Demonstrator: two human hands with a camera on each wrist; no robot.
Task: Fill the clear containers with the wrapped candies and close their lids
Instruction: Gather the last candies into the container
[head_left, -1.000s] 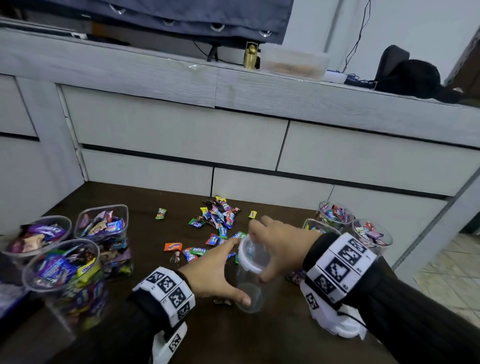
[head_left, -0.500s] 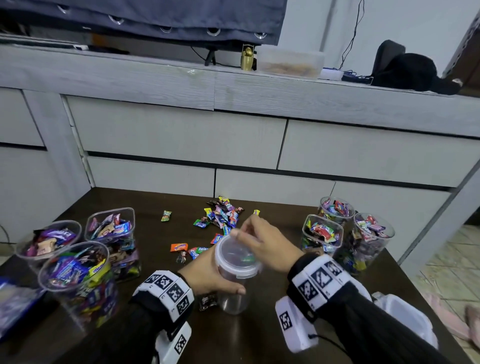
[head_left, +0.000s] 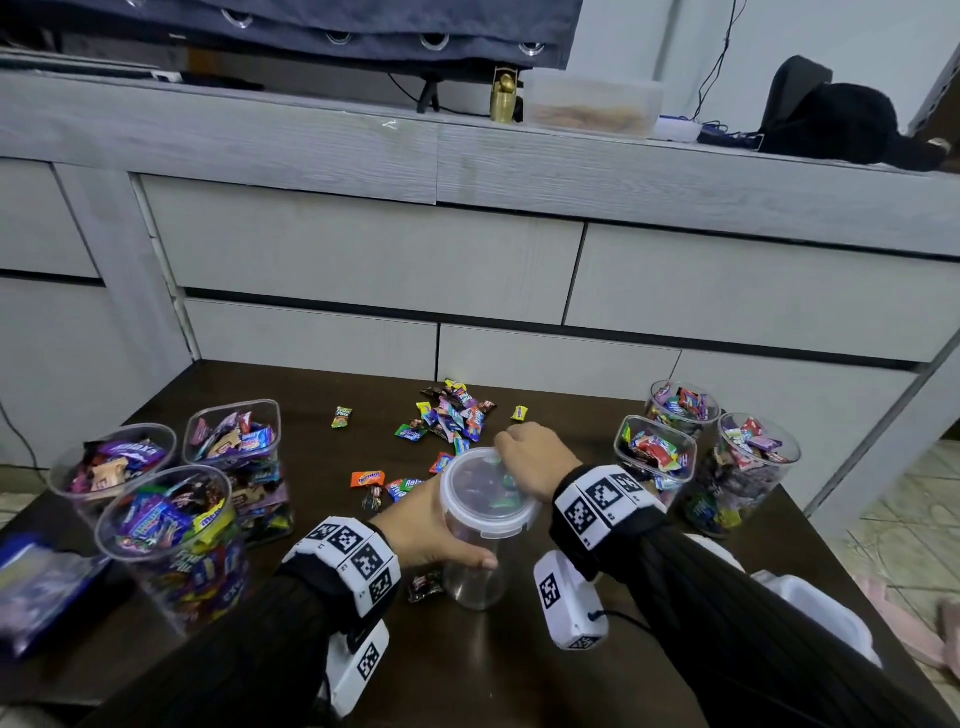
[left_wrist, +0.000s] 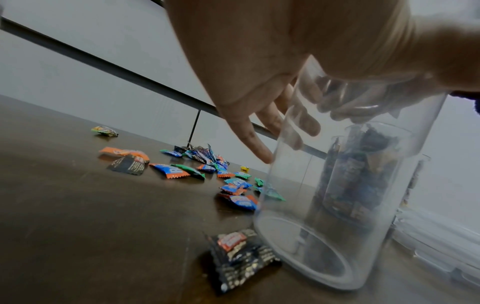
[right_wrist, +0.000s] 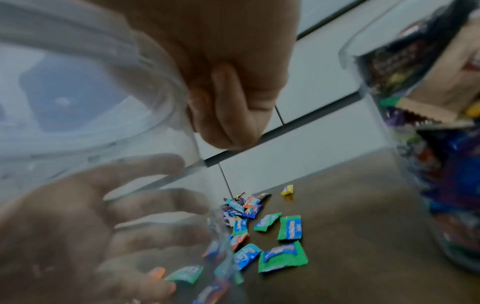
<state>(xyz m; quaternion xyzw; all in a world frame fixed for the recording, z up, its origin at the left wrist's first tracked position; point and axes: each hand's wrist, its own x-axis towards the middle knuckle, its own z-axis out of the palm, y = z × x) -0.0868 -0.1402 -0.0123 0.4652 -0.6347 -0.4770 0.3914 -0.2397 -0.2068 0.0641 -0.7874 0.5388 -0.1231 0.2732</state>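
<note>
My left hand (head_left: 431, 530) wraps the side of the clear container (head_left: 475, 566), thumb across its near face, fingers (left_wrist: 262, 152) spread round the far wall. My right hand (head_left: 537, 457) sits at the lid (head_left: 485, 491), fingers curled over its far rim. Both forearms reach in from below, in black sleeves, tagged bands on the wrists.

filled containers (head_left: 231, 447): 6 | empty container (head_left: 475, 566): 1 | hands (head_left: 537, 460): 2
</note>
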